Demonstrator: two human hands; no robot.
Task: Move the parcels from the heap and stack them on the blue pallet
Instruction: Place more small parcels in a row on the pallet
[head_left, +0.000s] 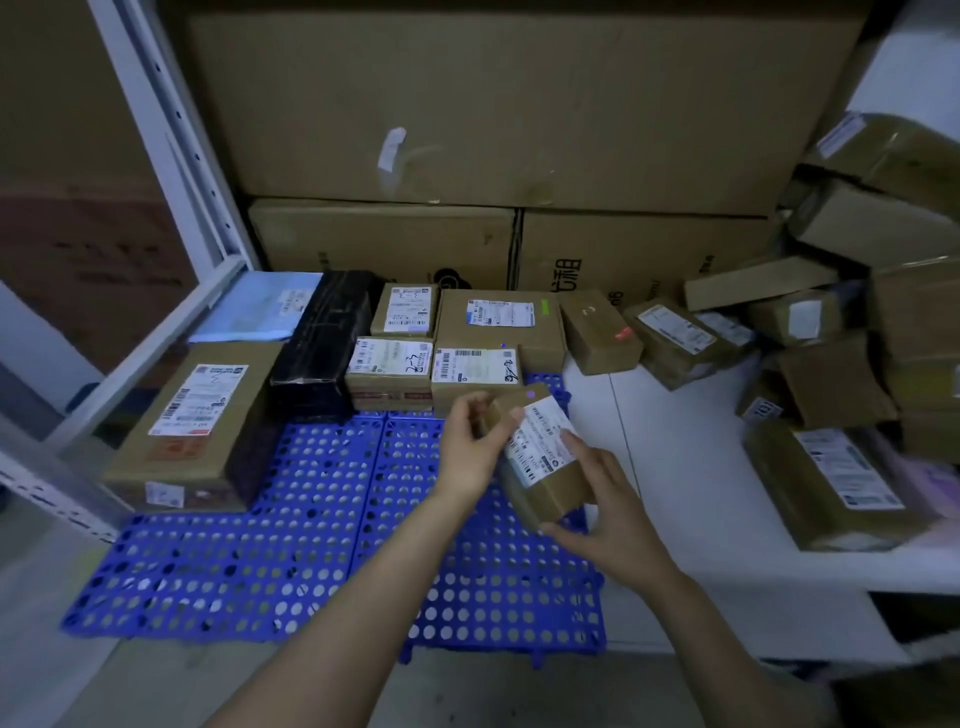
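Both forearms come up from the bottom of my view and meet over the blue pallet (311, 545), near its right edge. Between them is a small parcel (548, 491), brown with a white label, held tilted above the pallet and not touching it. My left hand (467, 452) pinches the parcel's far corner with curled fingertips. My right hand (608, 525) cups the near end, thumb lying on the label and fingers wrapped under the lower edge. I take the two-handed hold as a way to turn the label face up and line the box up square.

Along the pallet's far edge sits a tight row: a large brown box (192, 431) at the left corner, then a black parcel (322, 338), then labelled boxes (389, 369) packed side by side. Packing from the back forward keeps the near part of the pallet free for reaching. The open spot at the right end of that row looks to me like the likely place for this one.

Off the pallet's right side lies the heap (841, 364), loosely tumbled, with plenty left to move. Behind the pallet stand large cartons (493, 104).
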